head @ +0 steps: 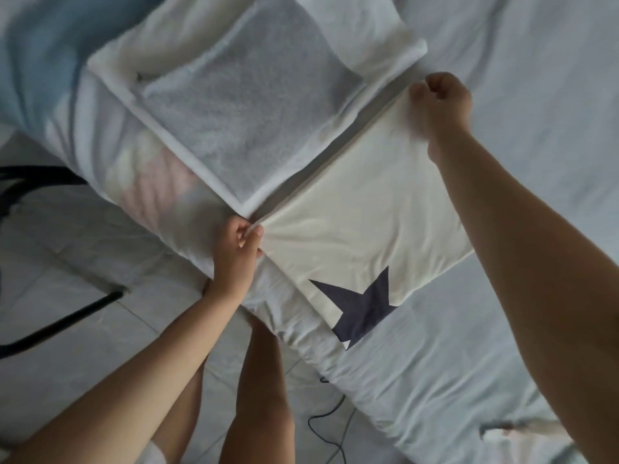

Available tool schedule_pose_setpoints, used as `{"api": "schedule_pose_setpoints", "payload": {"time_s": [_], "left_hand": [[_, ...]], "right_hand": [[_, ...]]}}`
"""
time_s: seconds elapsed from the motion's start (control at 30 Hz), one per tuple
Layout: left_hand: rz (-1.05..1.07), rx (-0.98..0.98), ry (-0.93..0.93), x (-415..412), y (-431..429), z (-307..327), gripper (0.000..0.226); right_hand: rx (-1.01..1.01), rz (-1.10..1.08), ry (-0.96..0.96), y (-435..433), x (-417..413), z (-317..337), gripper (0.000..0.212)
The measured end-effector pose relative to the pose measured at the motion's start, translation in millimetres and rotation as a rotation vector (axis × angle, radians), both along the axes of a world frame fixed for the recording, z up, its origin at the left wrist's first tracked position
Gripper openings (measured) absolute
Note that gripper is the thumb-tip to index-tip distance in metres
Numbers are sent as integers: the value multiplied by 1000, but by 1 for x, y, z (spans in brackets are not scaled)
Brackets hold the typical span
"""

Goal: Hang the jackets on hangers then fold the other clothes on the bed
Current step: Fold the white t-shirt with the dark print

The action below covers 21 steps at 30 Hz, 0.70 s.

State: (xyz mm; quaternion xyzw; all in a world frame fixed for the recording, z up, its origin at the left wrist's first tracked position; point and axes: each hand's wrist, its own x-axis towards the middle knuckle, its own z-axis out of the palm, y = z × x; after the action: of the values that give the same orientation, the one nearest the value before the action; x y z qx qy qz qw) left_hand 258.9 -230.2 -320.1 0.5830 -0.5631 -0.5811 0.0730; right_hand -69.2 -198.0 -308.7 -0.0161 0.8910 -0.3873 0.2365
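While the cream garment [361,209] lies at the edge of the bed [502,346], one corner is pinched by the left hand [236,249] and another by the right hand [438,105].

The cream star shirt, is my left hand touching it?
Touching. Head view shows the left hand pinching a corner of the cream star shirt.

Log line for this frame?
left grip: pinches near corner, folded cream star-print cloth garment | right grip: pinches far corner | beside: folded grey terry cloth
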Motion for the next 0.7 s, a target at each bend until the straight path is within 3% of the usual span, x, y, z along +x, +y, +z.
{"api": "schedule_pose_setpoints", "payload": {"time_s": [0.1,0.17,0.23,0.3,0.33,0.4,0.5,0.57,0.63,0.7], "left_hand": [[80,18,-29,0,2,-8,20],[83,-75,-96,-4,8,-6,14],[-57,-409,-281,-8,17,-3,10],[-276,-738,-320,-16,29,6,27],[-436,-824,-217,-23,37,12,36],[-790,-907,-30,-38,42,10,48],[-1102,-938,-153,-56,26,-15,57],[-1192,-937,-272,-60,8,-30,64],[-1243,-939,-289,-57,-8,-38,67],[-1240,-945,-247,-57,-15,-38,67]], "right_hand": [[63,-30,-16,-6,-10,-19,3],[192,-9,59,-11,-12,-19,4],[266,41,197,-15,-3,-10,9],[281,136,562,-5,15,-2,24],[212,229,740,2,29,1,30],[44,582,844,23,63,-3,40],[172,1291,786,66,97,-23,57],[357,1481,803,95,86,-34,60],[537,1352,744,108,60,-38,59],[687,1066,605,113,29,-33,60]]}}
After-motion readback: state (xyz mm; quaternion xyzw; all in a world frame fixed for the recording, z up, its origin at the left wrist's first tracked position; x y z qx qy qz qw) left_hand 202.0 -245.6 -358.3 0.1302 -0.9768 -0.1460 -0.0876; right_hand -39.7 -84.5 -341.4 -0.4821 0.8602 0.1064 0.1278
